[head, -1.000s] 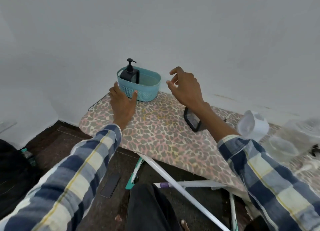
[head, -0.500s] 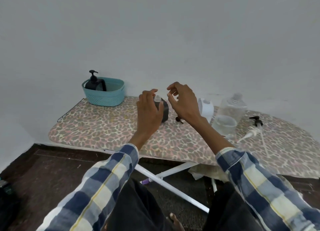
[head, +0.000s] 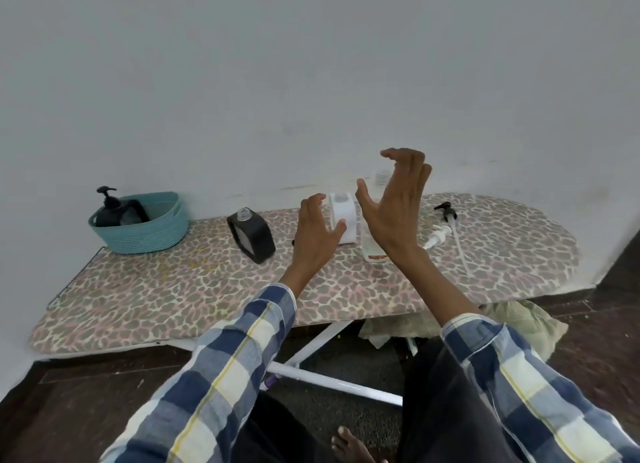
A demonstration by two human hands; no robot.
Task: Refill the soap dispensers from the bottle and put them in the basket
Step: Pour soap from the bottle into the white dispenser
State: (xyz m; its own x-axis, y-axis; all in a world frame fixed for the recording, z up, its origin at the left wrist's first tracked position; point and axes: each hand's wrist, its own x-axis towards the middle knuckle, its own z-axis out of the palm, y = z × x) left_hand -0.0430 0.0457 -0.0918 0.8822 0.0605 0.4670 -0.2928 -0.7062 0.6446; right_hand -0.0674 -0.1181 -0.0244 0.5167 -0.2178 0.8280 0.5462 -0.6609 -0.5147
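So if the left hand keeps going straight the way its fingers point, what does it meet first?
Most likely the white, open-topped soap dispenser standing on the leopard-print ironing board. The left hand is open, fingers spread toward its near side. From this one view, depth is uncertain; they may already be touching.

ironing board (head: 166, 289): basket (head: 145, 235), dispensers (head: 252, 235) (head: 343, 221), bottle (head: 372, 244), pumps (head: 438, 235).

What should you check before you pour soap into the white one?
1. White dispenser upright with its top open: ok.
2. Left hand reaching to steady it, gripping: not ok.
3. Right hand holding the clear bottle: not ok, empty.
4. Bottle has soap: ok, a little at the bottom.
5. Bottle cap off: cannot tell.
6. White pump lying ready on the board: ok.
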